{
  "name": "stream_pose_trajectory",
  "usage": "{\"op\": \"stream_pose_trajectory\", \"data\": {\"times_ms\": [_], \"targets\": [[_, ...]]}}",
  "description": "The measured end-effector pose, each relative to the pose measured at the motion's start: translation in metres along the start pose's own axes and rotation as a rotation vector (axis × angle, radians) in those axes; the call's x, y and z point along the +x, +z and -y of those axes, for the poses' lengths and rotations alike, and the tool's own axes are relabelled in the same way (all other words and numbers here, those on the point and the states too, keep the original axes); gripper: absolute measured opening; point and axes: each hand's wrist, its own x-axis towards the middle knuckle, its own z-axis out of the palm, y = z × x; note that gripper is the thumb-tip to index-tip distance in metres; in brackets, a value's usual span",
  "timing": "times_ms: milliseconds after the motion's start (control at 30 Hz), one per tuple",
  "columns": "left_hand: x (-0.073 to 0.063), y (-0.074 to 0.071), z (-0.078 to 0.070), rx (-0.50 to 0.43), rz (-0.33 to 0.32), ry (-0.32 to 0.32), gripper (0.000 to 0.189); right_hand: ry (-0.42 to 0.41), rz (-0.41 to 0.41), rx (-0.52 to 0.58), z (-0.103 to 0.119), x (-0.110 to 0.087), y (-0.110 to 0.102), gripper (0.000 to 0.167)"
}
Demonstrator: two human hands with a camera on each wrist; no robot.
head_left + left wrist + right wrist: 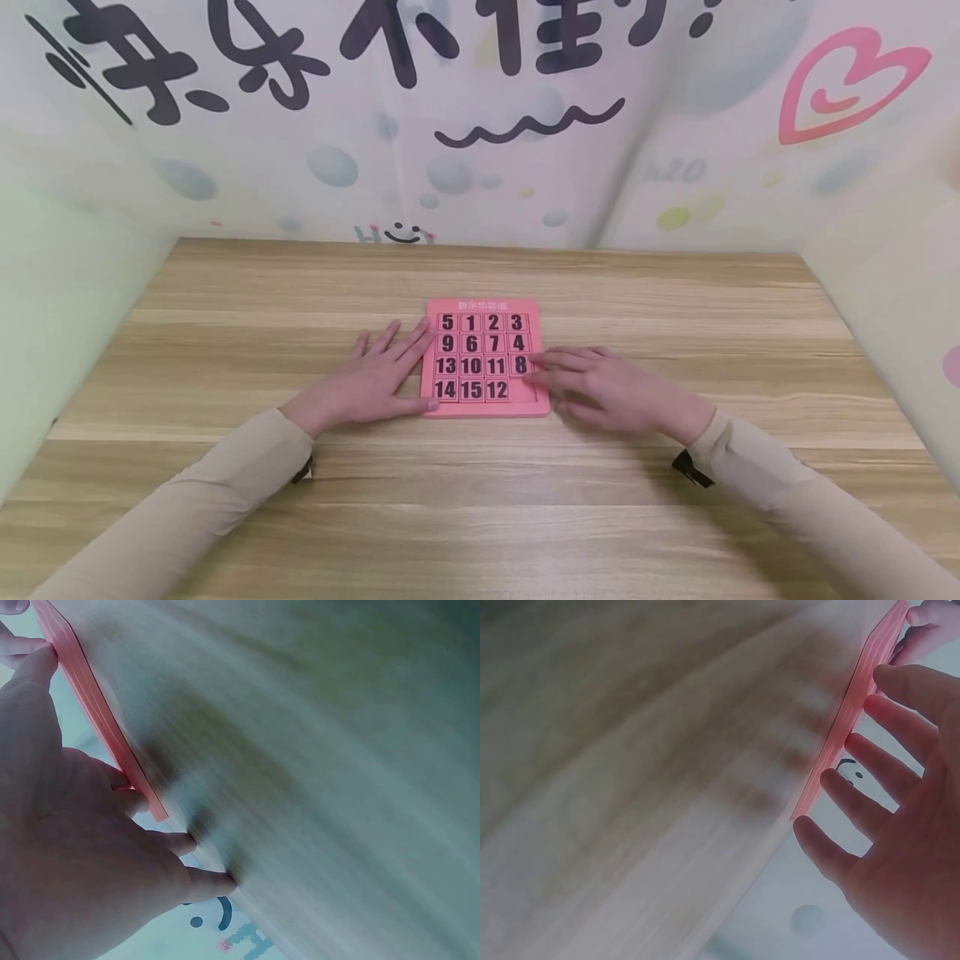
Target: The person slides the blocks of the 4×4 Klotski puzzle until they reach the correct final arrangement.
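A pink sliding number puzzle [487, 409] lies flat on the table, its black-numbered tiles set in rows. The bottom row reads 14, 15, 12, and its right-hand slot is a bare pink gap. My left hand [367, 379] rests against the puzzle's left side, fingers spread, with the thumb at the lower left corner. From the right, my right hand [618, 390] reaches over the frame with extended fingers, the tips at the 8 tile [521, 365]. Both wrist views show the puzzle's pink edge [97, 712] side-on; tile faces are hidden there.
The wood-grain table [480, 517] spreads around the puzzle on every side. A white wall covering [480, 192] with black lettering and bubbles rises behind its back edge. Pale panels flank it left and right. Dark straps [692, 469] show under the sleeves.
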Motion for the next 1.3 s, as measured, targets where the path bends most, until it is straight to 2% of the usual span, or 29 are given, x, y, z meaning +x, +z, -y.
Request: {"op": "stream_pose_trajectory", "data": {"times_ms": [433, 733, 967, 1300], "targets": [[0.0, 0.0, 0.001, 0.001, 0.0, 0.006, 0.097, 0.01, 0.004, -0.002, 0.001, 0.003, -0.003, 0.047], [0.001, 0.0, 0.001, 0.002, 0.006, 0.003, 0.097, -0.018, -0.017, -0.051, 0.008, 0.008, -0.001, 0.049], [0.001, 0.0, 0.001, 0.001, 0.004, 0.004, 0.097, -0.073, -0.019, -0.039, 0.019, 0.013, 0.002, 0.053], [0.001, 0.001, 0.001, -0.003, 0.003, 0.002, 0.098, -0.065, 0.031, -0.051, 0.03, 0.021, 0.006, 0.053]]}}
